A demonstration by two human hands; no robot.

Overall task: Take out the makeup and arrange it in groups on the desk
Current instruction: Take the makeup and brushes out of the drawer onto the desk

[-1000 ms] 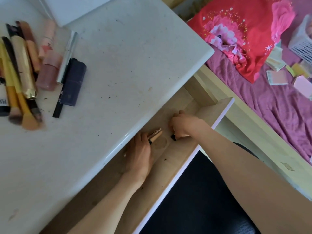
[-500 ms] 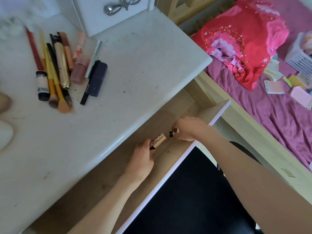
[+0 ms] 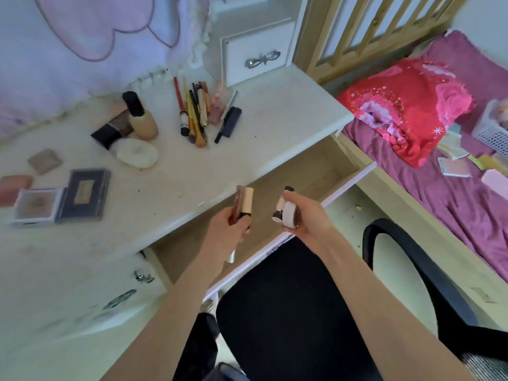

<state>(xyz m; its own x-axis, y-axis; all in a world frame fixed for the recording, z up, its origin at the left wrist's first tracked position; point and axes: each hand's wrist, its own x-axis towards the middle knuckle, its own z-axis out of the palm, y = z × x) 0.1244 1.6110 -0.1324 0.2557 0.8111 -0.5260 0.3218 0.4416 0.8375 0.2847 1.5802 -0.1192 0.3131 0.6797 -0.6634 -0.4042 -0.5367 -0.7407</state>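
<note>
Grip: left hand [image 3: 224, 237] clutches gold tube [image 3: 243, 202]; right hand [image 3: 305, 215] grasps small jars [image 3: 286, 213].
Risk: overfull right hand drops one into open drawer [image 3: 316, 171].

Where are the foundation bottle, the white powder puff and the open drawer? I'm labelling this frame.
foundation bottle [image 3: 144, 122]: head view, on its beige body.
white powder puff [image 3: 137, 154]: head view, on its top face.
open drawer [image 3: 310, 171]: head view, on its bare wooden floor.

Brushes and pencils [image 3: 195, 116] lie bundled at twelve o'clock on the white desk [image 3: 275, 127], foundation bottles [image 3: 132, 119] at eleven, compacts [image 3: 60, 199] at nine; a rose-gold tube [image 3: 243, 202] and small jars [image 3: 286, 211] sit raised in hand above the open drawer [image 3: 316, 171].
</note>
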